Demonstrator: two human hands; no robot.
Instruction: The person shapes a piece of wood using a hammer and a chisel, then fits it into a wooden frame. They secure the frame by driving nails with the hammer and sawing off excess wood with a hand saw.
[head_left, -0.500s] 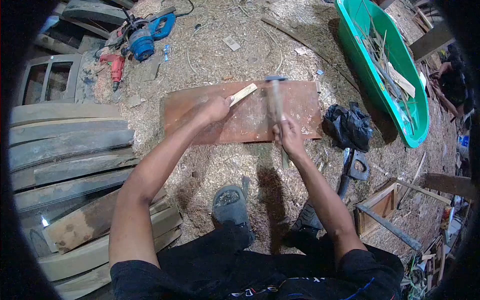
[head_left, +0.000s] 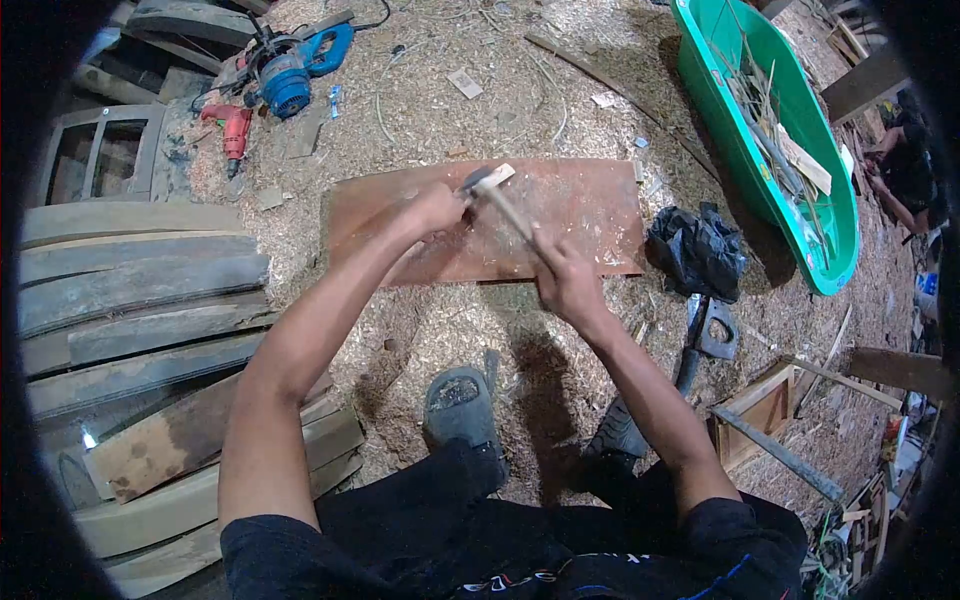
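In the head view my left hand (head_left: 437,210) is closed around a short, pale wooden stick (head_left: 502,174), held at an angle over a reddish-brown board (head_left: 590,220) lying on the ground. My right hand (head_left: 568,275) grips the light wooden handle of a hammer (head_left: 513,213). Its dark head overlaps the stick, right beside the fingers of my left hand, and hides part of it. Small chips and shavings are scattered over the board.
A blue power tool (head_left: 288,88) and a red drill (head_left: 234,135) lie at upper left, above stacked curved planks (head_left: 150,280). To the right are a black plastic bag (head_left: 697,250), a green tub (head_left: 840,230) of scraps and a wooden frame (head_left: 760,405). Another person (head_left: 912,175) is at far right.
My right hand has swung the hammer leftward, from upright beside the stick to tilted with its head over the stick. My left hand keeps its hold in nearly the same place.
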